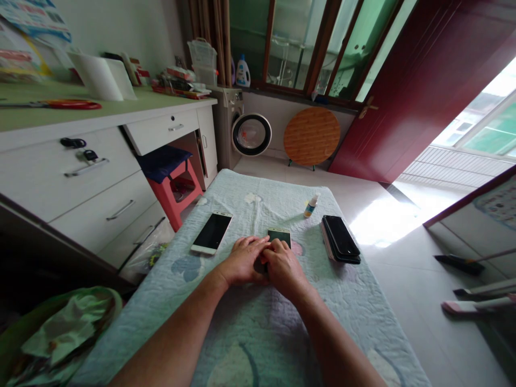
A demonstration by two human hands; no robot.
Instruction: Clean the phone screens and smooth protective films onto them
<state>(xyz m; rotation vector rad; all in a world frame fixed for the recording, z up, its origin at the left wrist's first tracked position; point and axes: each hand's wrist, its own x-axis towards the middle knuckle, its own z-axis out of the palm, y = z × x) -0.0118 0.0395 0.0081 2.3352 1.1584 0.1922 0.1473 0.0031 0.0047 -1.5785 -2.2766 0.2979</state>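
A phone with a dark screen (279, 236) lies in the middle of a table covered by a pale quilted cloth (258, 322). My left hand (243, 260) and my right hand (284, 265) both rest on its near end, fingers pressed down together over it. Only the phone's far end shows past my fingers. A white-framed phone (212, 232) lies face up to the left. A stack of dark phones (341, 239) sits to the right. A small spray bottle (310, 205) stands behind them.
A white desk with drawers (92, 177) runs along the left, a red stool (171, 185) under it. A washing machine (242, 129) and a round wooden board (312, 135) stand at the back wall. A green bag (60, 333) sits near left. Tiled floor lies right.
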